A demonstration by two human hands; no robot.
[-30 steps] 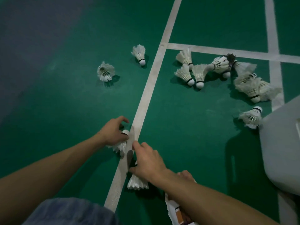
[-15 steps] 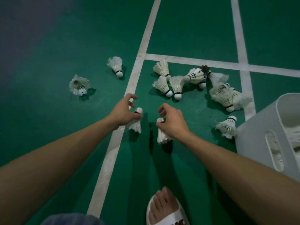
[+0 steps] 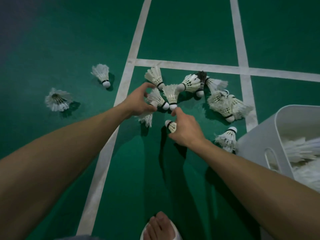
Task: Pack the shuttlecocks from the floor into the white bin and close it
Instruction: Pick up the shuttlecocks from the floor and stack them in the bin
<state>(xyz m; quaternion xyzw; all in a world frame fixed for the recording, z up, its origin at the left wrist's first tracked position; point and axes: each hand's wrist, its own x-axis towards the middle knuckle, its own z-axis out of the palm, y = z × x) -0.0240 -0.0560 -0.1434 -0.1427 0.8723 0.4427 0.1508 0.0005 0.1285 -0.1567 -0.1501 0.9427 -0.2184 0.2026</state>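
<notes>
Just right of the long white line [image 3: 103,170] on the green floor [image 3: 190,32], a cluster of shuttlecocks [image 3: 189,82] lies tight, feathers overlapping. The left hand [image 3: 138,102] grips a drooping shuttlecock [image 3: 147,118], forefinger and thumb spread toward the cluster. The right hand [image 3: 187,131] holds a short shuttlecock [image 3: 171,126] while a fingertip touches a cork [image 3: 173,106]. Two loose shuttlecocks [image 3: 102,75] sit left of the line, bare floor around them. The white bin [image 3: 251,146] stands open at the right edge with feathers inside, and a lone shuttlecock [image 3: 226,137] lies just beside its wall.

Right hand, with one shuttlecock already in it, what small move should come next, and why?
Probably pinch the cork of the nearest floor shuttlecock: the right hand, gripping a first shuttlecock, has its fingers right at that cork.
</notes>
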